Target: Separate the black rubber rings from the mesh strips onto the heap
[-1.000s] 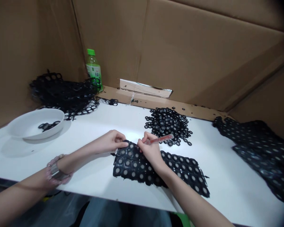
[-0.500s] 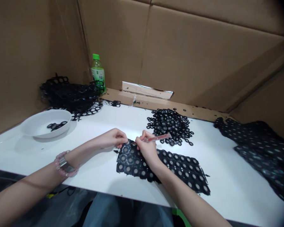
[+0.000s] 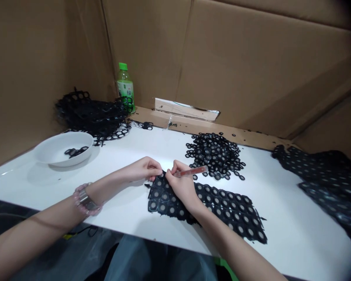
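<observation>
A black rubber sheet (image 3: 236,214) with rows of pale-centred rings lies on the white table. At its upper left corner, the fingers of my left hand (image 3: 148,169) are pinched on the sheet's edge. My right hand (image 3: 183,185) rests over the sheet and grips a pen-like tool with a translucent reddish handle (image 3: 194,171). The tool's tip is hidden by my fingers, close to that same corner. A small black scrap (image 3: 147,185) lies just left of the sheet. Behind the right hand is a heap of loose black rings (image 3: 213,154).
A white bowl (image 3: 46,150) with a few black pieces stands at left. Behind it sit a tangle of black perforated scrap (image 3: 90,113) and a green-capped bottle (image 3: 125,89). More black sheets (image 3: 333,183) lie at right. Cardboard walls (image 3: 236,58) enclose the table.
The whole view has shifted slightly, so most things appear a little farther right. Both hands keep their places at the sheet's corner, the right hand's tool now held at a slightly different slant.
</observation>
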`<state>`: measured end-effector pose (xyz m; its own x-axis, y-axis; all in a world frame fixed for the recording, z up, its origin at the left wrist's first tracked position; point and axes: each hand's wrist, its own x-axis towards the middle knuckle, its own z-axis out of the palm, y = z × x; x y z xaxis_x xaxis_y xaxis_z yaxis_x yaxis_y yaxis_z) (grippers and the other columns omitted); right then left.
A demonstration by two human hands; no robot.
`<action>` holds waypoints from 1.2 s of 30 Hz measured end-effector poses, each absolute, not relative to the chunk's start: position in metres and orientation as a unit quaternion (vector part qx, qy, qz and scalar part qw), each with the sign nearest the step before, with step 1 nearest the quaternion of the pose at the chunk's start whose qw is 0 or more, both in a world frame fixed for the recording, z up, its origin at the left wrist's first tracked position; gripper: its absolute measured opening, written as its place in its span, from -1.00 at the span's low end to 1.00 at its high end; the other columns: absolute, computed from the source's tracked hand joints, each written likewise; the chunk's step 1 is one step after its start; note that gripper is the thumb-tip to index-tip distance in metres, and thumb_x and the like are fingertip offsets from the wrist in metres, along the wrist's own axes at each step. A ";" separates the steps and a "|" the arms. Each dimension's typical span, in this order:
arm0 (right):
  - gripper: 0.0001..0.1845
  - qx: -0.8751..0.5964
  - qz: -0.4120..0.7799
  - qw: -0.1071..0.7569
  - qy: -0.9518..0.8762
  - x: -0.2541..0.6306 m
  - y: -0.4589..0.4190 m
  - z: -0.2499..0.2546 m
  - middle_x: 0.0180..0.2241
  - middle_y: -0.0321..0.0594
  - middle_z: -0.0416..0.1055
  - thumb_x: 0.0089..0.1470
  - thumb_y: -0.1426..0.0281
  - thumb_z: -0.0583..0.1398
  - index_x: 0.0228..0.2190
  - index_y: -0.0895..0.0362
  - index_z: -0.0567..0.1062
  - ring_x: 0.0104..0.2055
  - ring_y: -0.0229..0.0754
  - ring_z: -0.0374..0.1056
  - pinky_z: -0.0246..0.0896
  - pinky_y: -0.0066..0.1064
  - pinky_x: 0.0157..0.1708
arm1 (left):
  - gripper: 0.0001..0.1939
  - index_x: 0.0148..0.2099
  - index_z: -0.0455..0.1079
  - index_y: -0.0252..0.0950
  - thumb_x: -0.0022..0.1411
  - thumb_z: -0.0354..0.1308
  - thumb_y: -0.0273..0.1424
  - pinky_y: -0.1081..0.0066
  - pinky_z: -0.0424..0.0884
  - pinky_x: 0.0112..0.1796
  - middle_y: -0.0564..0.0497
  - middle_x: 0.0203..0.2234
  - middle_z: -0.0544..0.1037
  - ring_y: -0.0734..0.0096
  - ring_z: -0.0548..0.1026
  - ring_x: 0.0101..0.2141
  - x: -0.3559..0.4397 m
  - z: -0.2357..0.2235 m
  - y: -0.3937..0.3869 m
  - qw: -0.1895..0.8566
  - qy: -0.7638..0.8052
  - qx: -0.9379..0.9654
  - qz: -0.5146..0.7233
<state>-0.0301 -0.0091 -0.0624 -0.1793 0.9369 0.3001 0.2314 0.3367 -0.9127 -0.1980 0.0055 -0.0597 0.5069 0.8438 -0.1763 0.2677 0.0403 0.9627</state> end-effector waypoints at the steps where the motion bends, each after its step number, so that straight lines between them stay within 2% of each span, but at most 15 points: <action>1: -0.72 -0.431 0.370 0.463 -0.680 -0.031 -0.010 -0.062 -0.73 -0.45 -0.02 -0.17 0.53 0.07 -0.72 0.09 0.06 -0.66 -0.35 -0.06 -0.16 -0.48 -0.65 | -0.70 -0.43 0.38 -0.40 0.07 0.12 -0.22 0.54 0.07 -0.58 0.11 -0.71 0.31 0.59 0.22 -0.65 -0.198 -0.060 0.005 0.581 0.426 0.647 0.251; 5: -0.72 -0.433 0.392 0.464 -0.666 -0.031 -0.008 -0.062 -0.74 -0.46 -0.03 -0.18 0.53 0.08 -0.72 0.09 0.06 -0.67 -0.36 -0.05 -0.16 -0.49 -0.66 | -0.70 -0.43 0.35 -0.39 0.07 0.11 -0.20 0.54 0.06 -0.58 0.12 -0.70 0.29 0.59 0.20 -0.65 -0.197 -0.058 0.004 0.597 0.424 0.632 0.253; 10: -0.73 -0.440 0.488 0.532 -0.534 -0.026 -0.001 -0.067 -0.79 -0.49 0.09 -0.19 0.48 0.12 -0.69 0.07 0.08 -0.74 -0.36 0.07 -0.11 -0.52 -0.71 | -0.68 -0.44 0.24 -0.35 0.10 0.07 -0.16 0.53 0.14 -0.52 0.15 -0.63 0.24 0.56 0.24 -0.59 -0.191 -0.046 -0.003 0.584 0.433 0.647 0.231; 14: -0.73 -0.425 0.493 0.562 -0.510 -0.024 -0.001 -0.067 -0.81 -0.51 0.08 -0.20 0.49 0.13 -0.69 0.08 0.09 -0.76 -0.38 0.07 -0.11 -0.55 -0.72 | -0.68 -0.33 0.19 -0.31 -0.02 0.21 -0.25 0.57 0.03 -0.56 0.21 -0.64 0.20 0.61 0.16 -0.61 -0.192 -0.045 -0.007 0.603 0.415 0.648 0.209; 21: -0.78 -0.438 0.480 0.475 -0.594 -0.024 -0.011 -0.057 -0.83 -0.51 0.06 -0.30 0.54 0.08 -0.74 0.10 0.10 -0.78 -0.41 0.04 -0.13 -0.57 -0.74 | -0.66 -0.25 0.22 -0.36 -0.05 0.25 -0.33 0.56 -0.05 -0.57 0.24 -0.68 0.19 0.64 0.08 -0.63 -0.197 -0.052 -0.003 0.596 0.431 0.636 0.235; 30: -0.78 -0.438 0.468 0.465 -0.611 -0.023 -0.009 -0.059 -0.79 -0.51 0.05 -0.27 0.54 0.07 -0.71 0.09 0.09 -0.74 -0.38 0.05 -0.09 -0.53 -0.70 | -0.66 -0.21 0.17 -0.31 -0.01 0.22 -0.39 0.56 0.05 -0.54 0.21 -0.64 0.32 0.63 0.17 -0.61 -0.197 -0.051 -0.001 0.578 0.420 0.645 0.270; 36: -0.74 -0.423 0.378 0.457 -0.685 -0.028 -0.012 -0.060 -0.74 -0.47 -0.02 -0.26 0.57 0.07 -0.73 0.10 0.06 -0.66 -0.38 -0.06 -0.16 -0.52 -0.65 | -0.63 -0.27 0.10 -0.27 -0.04 0.25 -0.42 0.59 0.05 -0.56 0.23 -0.64 0.31 0.64 0.20 -0.62 -0.195 -0.051 -0.005 0.588 0.401 0.633 0.304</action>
